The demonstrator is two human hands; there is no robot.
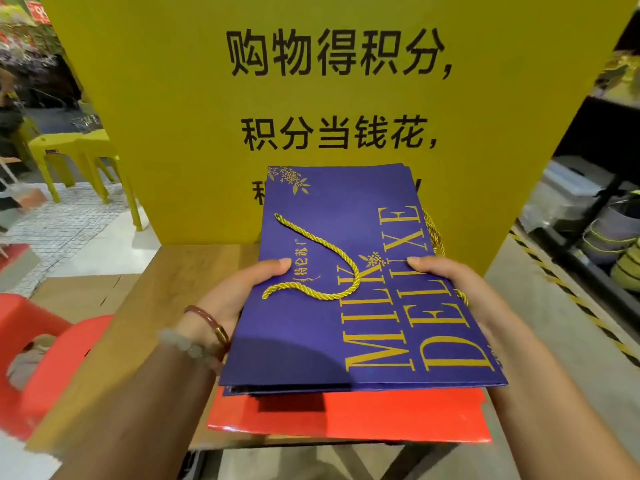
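**Over the table: purple bags gathered, not yet laid down**

Over the table (162, 306) we hold a flat stack of purple bags (346, 334), printed in gold with MILK DELUXE and pointing lengthwise away from us. Our left grip (228, 299) is clamped on the stack's left edge, thumb on top and fingers hidden beneath. Our right grip (450, 289) is clamped on the right edge in the same way. A gold cord (313, 239) lies looped across the top bag. At the near end several folded layers show, roughly squared, with a few lower ones peeping out.

Under that near end a red bag (349, 417) lies flat at the table's front edge. We cannot tell whether the purple stack touches it or hangs just above. A yellow sign (173, 98) stands at the table's far edge, and a red stool (41, 358) sits to our left.

We judge the gathering and evening-up to be mostly done, since the bags are together and flat. What looks left to us is laying the stack on the red bag and letting go, perhaps after tucking in the stray layers.
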